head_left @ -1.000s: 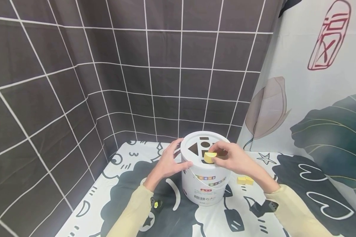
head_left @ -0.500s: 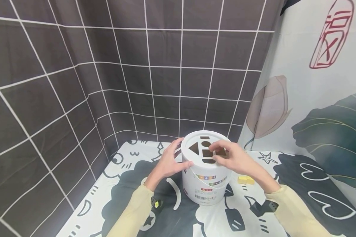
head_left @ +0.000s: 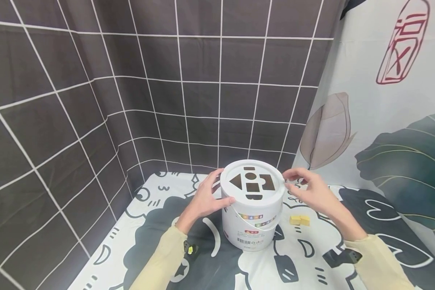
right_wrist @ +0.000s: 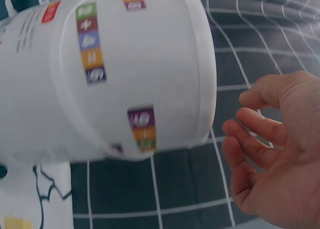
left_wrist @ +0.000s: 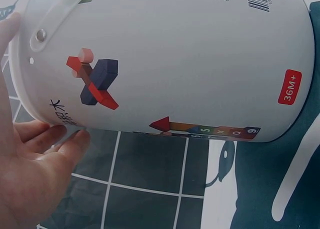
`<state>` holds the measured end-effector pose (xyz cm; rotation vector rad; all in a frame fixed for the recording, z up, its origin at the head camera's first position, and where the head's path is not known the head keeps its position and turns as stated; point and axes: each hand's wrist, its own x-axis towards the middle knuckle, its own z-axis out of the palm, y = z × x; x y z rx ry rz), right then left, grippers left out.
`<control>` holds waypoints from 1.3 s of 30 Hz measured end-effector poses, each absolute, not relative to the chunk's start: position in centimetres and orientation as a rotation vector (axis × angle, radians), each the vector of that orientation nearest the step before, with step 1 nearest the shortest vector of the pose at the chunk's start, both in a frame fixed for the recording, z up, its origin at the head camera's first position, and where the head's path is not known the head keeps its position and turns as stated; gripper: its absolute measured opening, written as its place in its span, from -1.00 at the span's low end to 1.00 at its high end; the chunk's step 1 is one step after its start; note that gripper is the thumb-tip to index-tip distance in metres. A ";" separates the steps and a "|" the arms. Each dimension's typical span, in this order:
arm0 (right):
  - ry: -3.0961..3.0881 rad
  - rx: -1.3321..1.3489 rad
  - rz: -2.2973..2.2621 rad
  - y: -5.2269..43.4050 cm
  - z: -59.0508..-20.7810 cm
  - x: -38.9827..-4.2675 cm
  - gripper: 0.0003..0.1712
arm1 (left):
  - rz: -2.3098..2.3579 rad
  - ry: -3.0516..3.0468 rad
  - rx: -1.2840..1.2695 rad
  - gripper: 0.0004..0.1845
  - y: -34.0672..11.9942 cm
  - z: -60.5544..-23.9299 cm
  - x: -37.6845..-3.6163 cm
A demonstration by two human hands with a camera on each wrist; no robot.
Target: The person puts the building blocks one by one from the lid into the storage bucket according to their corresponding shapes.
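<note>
A white bucket (head_left: 251,231) stands upright on the patterned cloth in the head view. Its lid (head_left: 264,169) has several dark cut-outs, among them a triangle, a circle and a square. My left hand (head_left: 208,196) grips the left side of the bucket near the rim, with the thumb at the front. To the right of the lid is my right hand (head_left: 309,188), its fingers loosely bent and nothing between them. A small gap separates it from the bucket in the right wrist view. Two yellow blocks (head_left: 299,220) lie side by side on the cloth, right of the bucket.
A black-and-white cartoon cloth (head_left: 159,217) covers the surface. Behind it hangs a dark curtain (head_left: 199,133) with white grid lines. A white curtain (head_left: 366,121) with leaf prints hangs at the right. The bucket's thin handle (head_left: 253,228) droops across its front.
The yellow block in my right hand has gone out of sight at the lid's front cut-out. That hand has then moved right, off the lid. My left hand stays on the bucket.
</note>
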<state>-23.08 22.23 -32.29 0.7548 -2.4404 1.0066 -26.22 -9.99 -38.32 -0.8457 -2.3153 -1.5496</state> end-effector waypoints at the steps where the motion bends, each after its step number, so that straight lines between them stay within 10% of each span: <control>1: -2.443 0.736 0.999 22.7 -32.4 -23.1 -0.72 | -1.556 -2.314 -0.845 -0.03 -10.0 -38.3 -26.3; 39: -2.750 0.274 0.997 29.8 -38.9 -23.7 -0.62 | -1.602 -2.323 -0.847 -0.09 -9.6 -34.6 -22.8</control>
